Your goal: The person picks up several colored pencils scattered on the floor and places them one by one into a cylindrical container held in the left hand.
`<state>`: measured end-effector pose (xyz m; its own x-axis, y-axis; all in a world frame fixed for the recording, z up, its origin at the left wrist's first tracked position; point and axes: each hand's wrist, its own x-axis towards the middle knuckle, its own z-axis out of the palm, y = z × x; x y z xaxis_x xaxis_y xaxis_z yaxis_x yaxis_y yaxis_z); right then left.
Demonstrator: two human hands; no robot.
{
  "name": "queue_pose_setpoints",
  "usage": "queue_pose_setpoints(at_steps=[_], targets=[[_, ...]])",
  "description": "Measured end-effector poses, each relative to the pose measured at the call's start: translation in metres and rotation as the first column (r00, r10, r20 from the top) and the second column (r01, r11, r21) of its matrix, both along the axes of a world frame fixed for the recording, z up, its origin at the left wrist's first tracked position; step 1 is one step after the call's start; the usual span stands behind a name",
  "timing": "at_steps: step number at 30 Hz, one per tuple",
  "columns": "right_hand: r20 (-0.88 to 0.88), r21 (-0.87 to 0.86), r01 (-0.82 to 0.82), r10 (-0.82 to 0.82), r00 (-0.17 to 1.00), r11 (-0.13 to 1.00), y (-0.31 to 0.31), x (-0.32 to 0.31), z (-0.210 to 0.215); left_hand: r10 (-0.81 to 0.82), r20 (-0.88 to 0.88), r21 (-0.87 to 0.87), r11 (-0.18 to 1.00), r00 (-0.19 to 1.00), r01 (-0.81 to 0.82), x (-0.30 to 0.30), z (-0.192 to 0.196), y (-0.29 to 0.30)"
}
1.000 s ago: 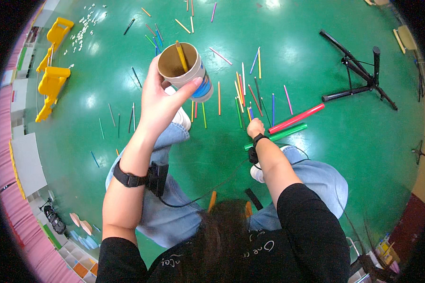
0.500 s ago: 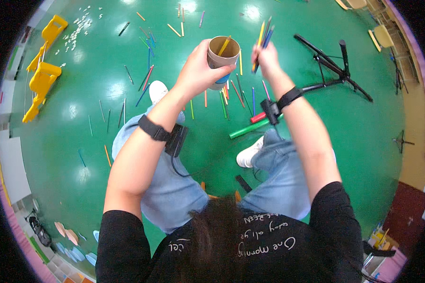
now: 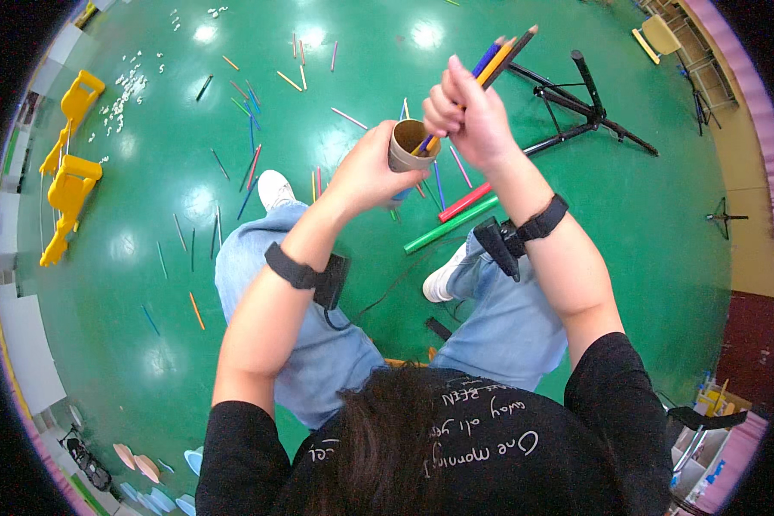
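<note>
Black fabric forms the shirt (image 3: 490, 430) at the lower edge of the frame. Above it, light blue jeans (image 3: 305, 365) cover both bent legs. A black strap with a dark module is fitted to each forearm: the left strap (image 3: 291, 267) at centre left, the right strap (image 3: 543, 218) right of centre. White shoes (image 3: 443, 279) rest on the green floor (image 3: 361, 267).

Left hand (image 3: 365, 172): closed around the outside of a cylindrical container (image 3: 404, 161), located just above the centre of the frame. The open mouth of the container faces the camera.

Right hand (image 3: 473, 112): located above and right of the container, closed in a fist on a bundle of coloured pencils (image 3: 500, 60). Blue, yellow-orange and dark shafts project toward the upper right; the lower ends are at the container mouth. Insertion depth cannot be determined.

A green tube (image 3: 450, 225) and a red tube (image 3: 466, 201) lie just beside each other, right of centre. Loose pencils (image 3: 197, 310) lie scattered from centre left to upper middle. A black folding stand (image 3: 595, 116) is at upper right. Yellow parts (image 3: 76, 185) are near the left edge; small white pieces (image 3: 129, 95) lie at upper left.
</note>
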<state>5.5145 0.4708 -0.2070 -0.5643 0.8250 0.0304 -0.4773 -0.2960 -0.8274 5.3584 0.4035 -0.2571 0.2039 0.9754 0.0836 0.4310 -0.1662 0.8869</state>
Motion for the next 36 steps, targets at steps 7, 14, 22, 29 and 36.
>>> queue_pose_setpoints(at_steps=[7,14,22,29,36], targets=[[0.285,0.378,0.253,-0.372,0.883,0.89,0.001,-0.013,-0.033,0.09,-0.156,-0.007,0.996,0.984,-0.092,0.013,0.001,0.0],[0.347,0.459,0.21,-0.391,0.852,0.864,-0.002,-0.013,-0.038,0.203,-0.126,0.101,0.976,0.971,-0.191,0.009,0.005,0.008],[0.538,0.372,0.136,-0.332,0.775,0.918,0.0,-0.004,-0.064,0.216,-0.15,0.137,0.971,0.965,-0.196,0.012,-0.001,0.002],[0.569,0.371,0.103,-0.314,0.76,0.923,-0.002,-0.003,-0.065,0.225,-0.122,0.098,0.972,0.967,-0.214,0.01,-0.004,0.002],[0.591,0.38,0.052,-0.286,0.754,0.924,0.004,-0.003,-0.085,0.239,-0.14,0.127,0.967,0.961,-0.222,0.006,-0.007,0.002]])
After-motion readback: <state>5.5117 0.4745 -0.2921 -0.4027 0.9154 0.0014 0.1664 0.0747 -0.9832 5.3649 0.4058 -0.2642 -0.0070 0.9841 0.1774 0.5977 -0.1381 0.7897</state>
